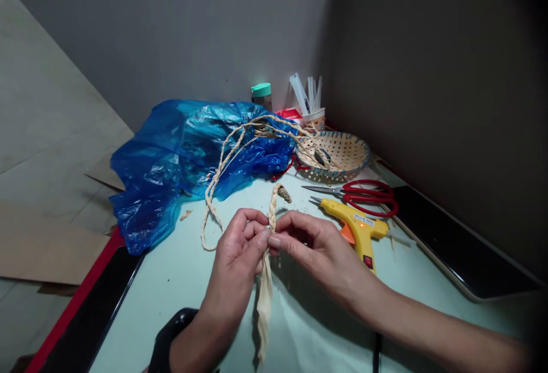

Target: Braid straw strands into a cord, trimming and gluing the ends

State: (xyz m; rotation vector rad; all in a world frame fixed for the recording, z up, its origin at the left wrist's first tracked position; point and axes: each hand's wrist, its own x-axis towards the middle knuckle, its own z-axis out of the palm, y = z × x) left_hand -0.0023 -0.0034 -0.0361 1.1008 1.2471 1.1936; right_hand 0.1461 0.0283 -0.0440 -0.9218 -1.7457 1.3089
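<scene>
My left hand and my right hand meet at the middle of the table, both pinching a short pale braid of dried plant fibre. Its braided end stands up past my fingertips and bends over to a dark, rough tip. Below my fingers a flat loose strip of the same fibre hangs toward me. The exact crossing of strands is hidden by my thumbs. A long braided cord loops behind my left hand. Just right of my right hand lies a yellow glue gun, its switch lit.
Red-handled scissors lie behind the glue gun. A woven basket holds part of the cord. A blue plastic bag covers the back left. Behind stand a green-capped jar and a cup of glue sticks. A black tablet-like slab lies right.
</scene>
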